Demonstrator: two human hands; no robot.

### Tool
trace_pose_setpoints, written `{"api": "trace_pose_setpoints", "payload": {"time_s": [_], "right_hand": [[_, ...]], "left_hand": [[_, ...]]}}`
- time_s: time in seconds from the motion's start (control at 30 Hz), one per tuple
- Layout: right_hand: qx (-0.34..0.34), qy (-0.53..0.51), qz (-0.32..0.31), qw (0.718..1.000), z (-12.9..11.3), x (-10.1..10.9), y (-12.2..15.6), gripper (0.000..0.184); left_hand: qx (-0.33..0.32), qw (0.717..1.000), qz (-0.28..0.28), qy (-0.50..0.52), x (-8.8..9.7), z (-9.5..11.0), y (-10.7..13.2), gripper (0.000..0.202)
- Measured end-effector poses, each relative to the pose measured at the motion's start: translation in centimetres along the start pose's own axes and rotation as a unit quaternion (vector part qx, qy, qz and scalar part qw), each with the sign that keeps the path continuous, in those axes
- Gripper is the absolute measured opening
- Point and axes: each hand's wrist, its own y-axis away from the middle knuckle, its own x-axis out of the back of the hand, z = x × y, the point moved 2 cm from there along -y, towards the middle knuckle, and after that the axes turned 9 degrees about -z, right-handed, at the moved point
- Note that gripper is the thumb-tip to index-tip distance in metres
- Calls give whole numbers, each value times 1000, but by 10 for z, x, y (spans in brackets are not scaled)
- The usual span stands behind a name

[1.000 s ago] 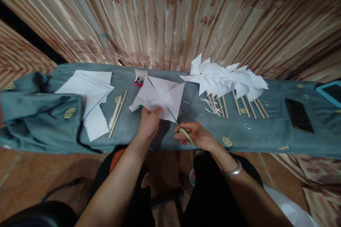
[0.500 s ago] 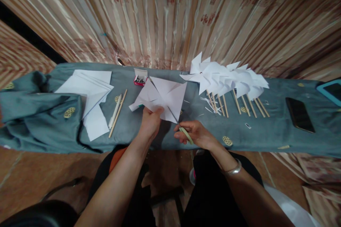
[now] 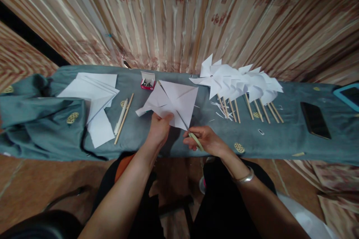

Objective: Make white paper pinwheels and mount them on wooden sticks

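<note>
My left hand (image 3: 161,127) pinches the near edge of a white square of paper (image 3: 182,97), thumb on top, holding it over the cloth-covered table. Slits run inward from the paper's corners toward its middle. In my right hand (image 3: 204,140) is a pair of scissors (image 3: 198,142) with pale green handles. Their blades lie along the near right corner of the paper, pointing at its centre. Beyond the paper stands a small open red and white box (image 3: 147,81) of shiny metal pins or tacks. Part of the left fingers is hidden under the paper.
Several white paper pinwheels (image 3: 224,76) on wooden sticks lie at the right, with paper scraps (image 3: 221,114) below. Farther right are a dark phone (image 3: 315,120) and a blue-edged device (image 3: 347,95). White sheets (image 3: 101,130), a pen (image 3: 121,116) and a stick (image 3: 124,119) lie left.
The paper has shifted and turned very slightly, its right corner a little farther right. Both hands and the scissors stay almost in place.
</note>
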Motion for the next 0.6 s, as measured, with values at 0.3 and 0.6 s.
{"api": "trace_pose_setpoints", "payload": {"time_s": [0.3, 0.6], "right_hand": [[3, -6, -4, 1000, 4, 1, -2, 44], [5, -2, 4, 1000, 2, 0, -1, 45]], "left_hand": [[0, 1000, -1, 10, 1, -1, 0, 26], [-36, 998, 34, 42, 2, 2, -4, 38]]}}
